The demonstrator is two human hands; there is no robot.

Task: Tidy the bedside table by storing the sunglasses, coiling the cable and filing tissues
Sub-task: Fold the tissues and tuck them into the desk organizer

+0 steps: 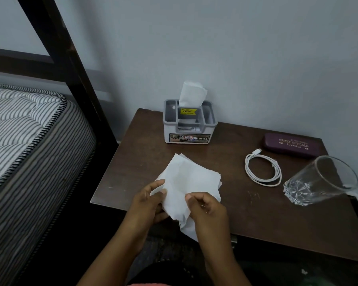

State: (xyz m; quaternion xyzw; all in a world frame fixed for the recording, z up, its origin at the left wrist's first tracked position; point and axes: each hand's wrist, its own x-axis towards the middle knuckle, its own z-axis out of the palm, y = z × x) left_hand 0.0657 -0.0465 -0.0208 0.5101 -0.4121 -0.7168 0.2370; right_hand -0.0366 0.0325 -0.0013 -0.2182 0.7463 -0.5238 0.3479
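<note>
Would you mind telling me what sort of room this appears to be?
Most likely a bedroom: a striped mattress in a dark bed frame sits beside a small wooden table holding a tissue holder and glasses case.

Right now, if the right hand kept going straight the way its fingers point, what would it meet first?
The right hand points up-left, into the tissues that both hands hold. Past them is the left hand, thumb close opposite. Depth is unclear, but the tissues likely come first.
</note>
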